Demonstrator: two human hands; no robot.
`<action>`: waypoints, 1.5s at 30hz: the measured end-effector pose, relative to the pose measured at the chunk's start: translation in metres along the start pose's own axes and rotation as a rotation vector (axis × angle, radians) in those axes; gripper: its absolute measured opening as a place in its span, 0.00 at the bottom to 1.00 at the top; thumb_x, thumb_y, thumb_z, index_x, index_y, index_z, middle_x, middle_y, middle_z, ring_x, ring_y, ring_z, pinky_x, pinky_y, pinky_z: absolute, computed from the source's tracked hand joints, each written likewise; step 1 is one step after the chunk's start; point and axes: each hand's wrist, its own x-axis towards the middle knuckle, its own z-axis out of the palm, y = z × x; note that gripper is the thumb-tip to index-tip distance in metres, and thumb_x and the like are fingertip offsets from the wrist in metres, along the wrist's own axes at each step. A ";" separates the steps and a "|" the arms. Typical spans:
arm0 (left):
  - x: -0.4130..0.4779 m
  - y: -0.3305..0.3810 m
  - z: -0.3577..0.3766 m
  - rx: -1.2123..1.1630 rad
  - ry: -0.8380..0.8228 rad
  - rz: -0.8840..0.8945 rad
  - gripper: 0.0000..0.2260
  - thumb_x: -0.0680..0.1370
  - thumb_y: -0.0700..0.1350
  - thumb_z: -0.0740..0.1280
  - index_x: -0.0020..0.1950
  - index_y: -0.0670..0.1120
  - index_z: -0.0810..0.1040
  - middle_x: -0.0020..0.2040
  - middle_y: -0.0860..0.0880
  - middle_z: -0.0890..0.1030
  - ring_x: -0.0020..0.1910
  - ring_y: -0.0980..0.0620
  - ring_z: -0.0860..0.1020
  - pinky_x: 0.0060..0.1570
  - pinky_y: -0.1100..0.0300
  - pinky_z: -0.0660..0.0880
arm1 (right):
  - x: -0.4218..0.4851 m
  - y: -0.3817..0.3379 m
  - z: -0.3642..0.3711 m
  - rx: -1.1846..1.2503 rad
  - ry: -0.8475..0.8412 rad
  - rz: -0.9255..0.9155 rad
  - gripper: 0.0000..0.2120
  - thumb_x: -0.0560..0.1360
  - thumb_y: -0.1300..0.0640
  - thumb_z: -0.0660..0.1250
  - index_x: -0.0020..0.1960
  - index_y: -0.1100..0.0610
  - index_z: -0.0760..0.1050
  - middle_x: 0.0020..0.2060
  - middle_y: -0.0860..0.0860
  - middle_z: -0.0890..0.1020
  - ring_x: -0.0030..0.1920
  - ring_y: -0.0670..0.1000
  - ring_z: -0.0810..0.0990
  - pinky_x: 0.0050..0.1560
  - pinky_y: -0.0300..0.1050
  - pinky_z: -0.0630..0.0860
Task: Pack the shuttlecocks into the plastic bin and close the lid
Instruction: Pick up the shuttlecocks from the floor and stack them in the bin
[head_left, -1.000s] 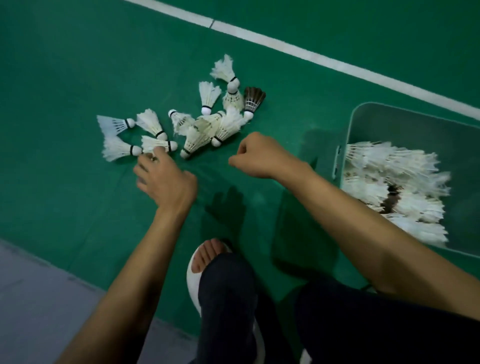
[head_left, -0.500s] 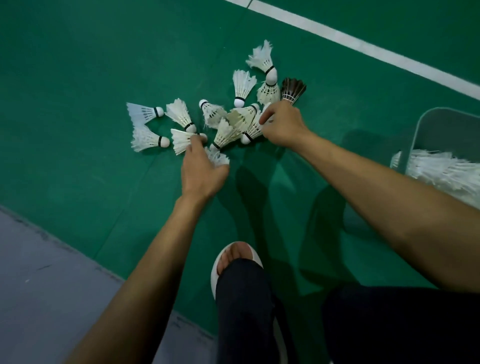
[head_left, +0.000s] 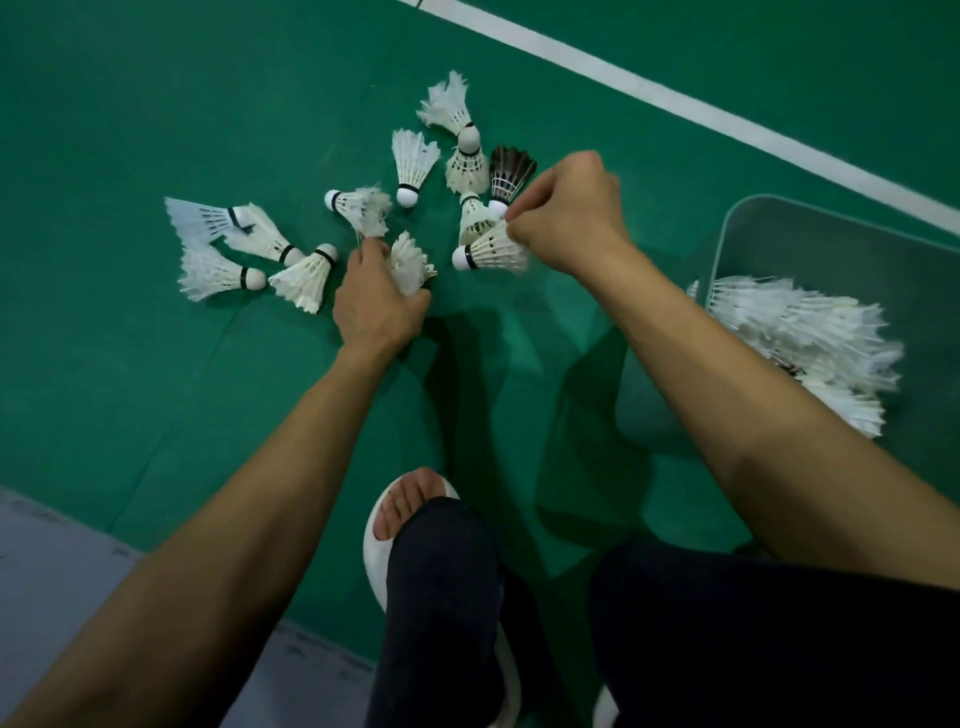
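Observation:
Several white shuttlecocks lie scattered on the green court floor, among them one with dark feathers (head_left: 510, 174). My left hand (head_left: 376, 301) is closed around a white shuttlecock (head_left: 410, 262), and its fingertips touch the feathers of another one (head_left: 358, 207). My right hand (head_left: 563, 213) pinches the feather end of a white shuttlecock (head_left: 485, 252), cork pointing left. The clear plastic bin (head_left: 769, 218) stands at the right, with a heap of shuttlecocks (head_left: 800, 332) inside. No lid is in view.
A white court line (head_left: 675, 101) runs diagonally behind the pile. My foot in a white sandal (head_left: 402, 512) and dark-trousered knees are at the bottom centre. Grey flooring (head_left: 47, 561) borders the green mat at lower left.
My left hand has closed on a shuttlecock. My right hand reached into the pile, took one by its feathers and drew it slightly back. The camera view shifted, so the bin shows more.

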 end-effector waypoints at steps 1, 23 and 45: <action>-0.006 0.002 0.001 -0.013 -0.005 -0.047 0.25 0.69 0.54 0.71 0.63 0.47 0.75 0.58 0.44 0.79 0.54 0.39 0.79 0.52 0.48 0.76 | -0.003 -0.001 -0.009 0.011 0.010 -0.017 0.09 0.68 0.62 0.70 0.40 0.52 0.87 0.37 0.48 0.86 0.45 0.48 0.84 0.45 0.42 0.80; -0.135 0.265 -0.018 -0.546 -0.873 0.583 0.17 0.71 0.36 0.76 0.54 0.45 0.72 0.43 0.49 0.81 0.39 0.54 0.79 0.37 0.62 0.75 | -0.089 0.146 -0.243 0.324 0.148 0.197 0.07 0.69 0.68 0.74 0.40 0.57 0.85 0.37 0.57 0.85 0.31 0.46 0.81 0.36 0.41 0.82; -0.179 0.269 0.072 -0.370 -0.840 0.384 0.18 0.68 0.46 0.81 0.54 0.47 0.81 0.43 0.47 0.87 0.35 0.46 0.85 0.35 0.42 0.84 | -0.103 0.248 -0.225 0.262 0.511 0.342 0.09 0.67 0.65 0.72 0.33 0.52 0.83 0.29 0.44 0.84 0.37 0.40 0.84 0.42 0.38 0.82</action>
